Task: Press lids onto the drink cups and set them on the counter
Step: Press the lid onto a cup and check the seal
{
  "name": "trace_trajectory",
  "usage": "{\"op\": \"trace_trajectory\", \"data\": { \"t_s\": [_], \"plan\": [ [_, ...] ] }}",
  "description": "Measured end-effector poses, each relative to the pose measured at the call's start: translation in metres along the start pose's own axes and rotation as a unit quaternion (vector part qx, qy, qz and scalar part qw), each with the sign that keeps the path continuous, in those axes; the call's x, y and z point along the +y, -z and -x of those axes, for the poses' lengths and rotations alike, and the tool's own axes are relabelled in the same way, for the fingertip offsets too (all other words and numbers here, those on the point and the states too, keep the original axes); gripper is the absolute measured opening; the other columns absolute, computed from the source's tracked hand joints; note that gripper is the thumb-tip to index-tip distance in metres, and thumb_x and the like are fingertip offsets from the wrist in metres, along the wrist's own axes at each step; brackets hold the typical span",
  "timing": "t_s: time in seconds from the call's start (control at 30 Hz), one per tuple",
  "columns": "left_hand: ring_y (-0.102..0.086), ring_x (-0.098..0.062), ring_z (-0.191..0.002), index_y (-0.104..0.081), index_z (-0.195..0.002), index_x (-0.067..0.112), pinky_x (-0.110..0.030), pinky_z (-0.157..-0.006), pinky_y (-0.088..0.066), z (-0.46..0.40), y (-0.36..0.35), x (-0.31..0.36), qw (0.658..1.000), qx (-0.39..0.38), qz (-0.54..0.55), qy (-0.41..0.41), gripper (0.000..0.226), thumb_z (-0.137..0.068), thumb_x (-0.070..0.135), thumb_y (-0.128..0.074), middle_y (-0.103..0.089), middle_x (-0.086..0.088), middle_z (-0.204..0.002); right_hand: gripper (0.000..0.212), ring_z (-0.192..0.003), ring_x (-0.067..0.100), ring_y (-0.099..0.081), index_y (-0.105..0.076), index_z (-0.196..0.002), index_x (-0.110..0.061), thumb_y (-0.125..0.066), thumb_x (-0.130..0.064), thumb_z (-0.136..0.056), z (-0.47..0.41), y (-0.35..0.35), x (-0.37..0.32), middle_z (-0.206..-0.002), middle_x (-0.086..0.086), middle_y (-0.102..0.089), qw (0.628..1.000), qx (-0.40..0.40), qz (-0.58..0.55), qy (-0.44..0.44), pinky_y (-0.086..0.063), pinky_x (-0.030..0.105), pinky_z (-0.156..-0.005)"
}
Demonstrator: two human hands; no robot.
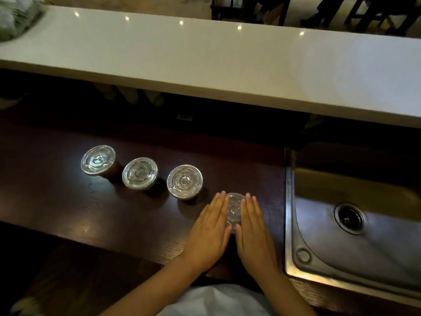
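Step in hand: pressing the clear round plastic lid point(234, 209) down onto the fourth drink cup, the nearest and rightmost of the row; the cup body is hidden beneath the lid and hands.
Left hand point(209, 229): laid flat, fingers together and straight, over the left half of that lid; not wrapped round anything.
Right hand point(255, 231): likewise flat with fingers together, over the right half of the lid, thumbs nearly meeting at its near edge.
Doing it well: I would judge even downward pressure on both sides best, working round the rim so it seats all the way; pushing on one side only could tip the cup or spill the drink.
Where the cups stand: on the dark wooden worktop point(68, 197), a diagonal row running from far left to near right.
Lidded cups, counted: three others, the far-left cup point(98, 159), the middle cup point(139, 172) and the cup nearest the hands point(184, 181); four in all.
Hands: two.
White stone counter point(205, 65): far side, raised; no cups on it yet.
Steel sink point(355, 224): one, just right of the worktop.
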State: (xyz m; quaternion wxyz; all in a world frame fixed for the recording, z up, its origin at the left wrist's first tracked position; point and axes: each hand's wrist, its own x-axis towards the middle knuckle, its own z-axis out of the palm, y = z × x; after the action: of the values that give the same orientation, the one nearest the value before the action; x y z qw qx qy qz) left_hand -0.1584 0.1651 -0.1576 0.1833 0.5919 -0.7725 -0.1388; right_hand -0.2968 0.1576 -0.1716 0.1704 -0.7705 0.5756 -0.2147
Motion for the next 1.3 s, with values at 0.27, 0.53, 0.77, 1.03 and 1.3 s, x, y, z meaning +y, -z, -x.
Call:
{"op": "trace_trajectory", "data": {
  "t_s": [0.27, 0.53, 0.77, 1.03, 1.3],
  "plan": [
    [-0.016, -0.021, -0.141, -0.022, -0.142, -0.001, -0.028, -0.116, -0.011, 0.001, -0.005, -0.005, 0.999, -0.003, 0.036, -0.009, 0.057, -0.093, 0.024, -0.037, -0.020, -0.014, -0.151, 0.051, -0.143, 0.010, 0.000, -0.018, -0.143, -0.007, -0.022, -0.029, -0.097, -0.002, -0.005, 0.002, -0.149, 0.011, -0.024, 1.000, 0.009, 0.016, 0.018, -0.002, 0.026, -0.115],
    [-0.006, -0.013, -0.143, -0.013, -0.147, 0.011, -0.032, -0.115, -0.014, -0.006, 0.010, -0.020, 0.996, -0.056, -0.003, -0.067, 0.057, -0.096, 0.026, -0.034, -0.007, -0.002, -0.156, 0.058, -0.131, 0.023, -0.031, -0.035, -0.136, -0.006, -0.013, -0.043, -0.098, 0.014, 0.006, -0.006, -0.138, 0.016, -0.046, 0.998, 0.033, 0.047, -0.008, -0.017, 0.041, -0.111],
    [0.009, -0.006, -0.142, 0.003, -0.146, 0.013, -0.029, -0.116, -0.001, 0.010, -0.003, 0.025, 0.991, 0.016, 0.089, 0.094, 0.070, -0.089, 0.044, -0.024, 0.007, 0.000, -0.155, 0.049, -0.135, 0.019, -0.024, -0.033, -0.138, -0.008, -0.030, -0.020, -0.090, -0.005, 0.022, 0.006, -0.143, 0.015, -0.041, 0.999, 0.018, 0.025, 0.045, -0.034, 0.045, -0.101],
    [0.008, -0.009, -0.143, 0.001, -0.146, 0.012, -0.037, -0.115, -0.006, 0.008, -0.024, 0.016, 0.994, 0.011, 0.049, 0.092, 0.065, -0.092, 0.035, -0.029, -0.001, -0.001, -0.156, 0.054, -0.141, 0.005, -0.006, -0.020, -0.143, -0.007, -0.031, -0.025, -0.094, -0.020, 0.018, 0.032, -0.150, 0.002, -0.022, 0.988, -0.078, 0.012, 0.131, -0.017, 0.024, -0.111],
    [0.003, -0.009, -0.143, -0.009, -0.146, 0.006, -0.025, -0.116, -0.004, 0.005, -0.021, 0.012, 0.996, 0.024, 0.059, 0.057, 0.064, -0.092, 0.030, -0.034, -0.008, -0.006, -0.154, 0.055, -0.141, 0.006, -0.007, -0.017, -0.144, -0.015, -0.027, -0.022, -0.091, -0.018, 0.012, 0.029, -0.149, 0.002, -0.025, 0.990, -0.057, 0.066, 0.110, -0.006, 0.036, -0.113]
  ]
}}
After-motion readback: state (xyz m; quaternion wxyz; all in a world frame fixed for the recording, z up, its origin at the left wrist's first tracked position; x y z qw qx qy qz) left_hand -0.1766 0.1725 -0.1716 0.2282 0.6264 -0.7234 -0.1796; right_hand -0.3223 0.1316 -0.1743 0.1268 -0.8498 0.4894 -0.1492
